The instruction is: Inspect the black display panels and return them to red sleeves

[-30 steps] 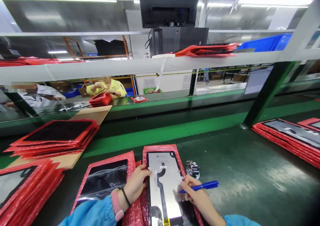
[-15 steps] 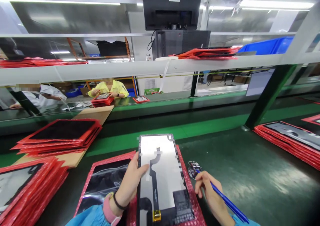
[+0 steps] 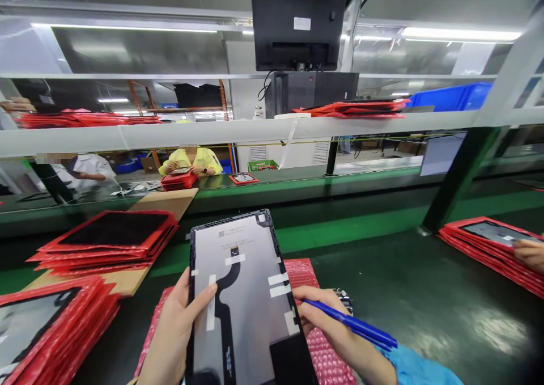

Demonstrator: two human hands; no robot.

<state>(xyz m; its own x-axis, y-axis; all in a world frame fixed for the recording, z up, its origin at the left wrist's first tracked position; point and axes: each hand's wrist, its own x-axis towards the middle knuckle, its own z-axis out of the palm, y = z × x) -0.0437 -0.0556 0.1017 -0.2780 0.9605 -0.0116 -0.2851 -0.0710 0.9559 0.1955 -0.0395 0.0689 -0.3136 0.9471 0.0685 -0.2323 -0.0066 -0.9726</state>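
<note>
My left hand grips the left edge of a tablet screen panel, its thumb lying on the grey back near a black flex cable. The panel is tilted up towards me, with white tape strips on its back. In my right hand is a slim blue pen-like tool; its exact kind is unclear. The fingertips of that hand are at the panel's right edge. Red bubble wrap lies under the panel. Partly hidden behind my right hand is a small shiny metal object.
Stacks of red-wrapped panels stand at the left, near left and right. Another person's hand touches the right stack. A green post rises from the bench. Two people sit across, one in yellow sleeves.
The panel has been raised and tilted, moving left in view with my left hand. My right hand has come left to its edge with the blue tool. Another person's hand has appeared at right.
</note>
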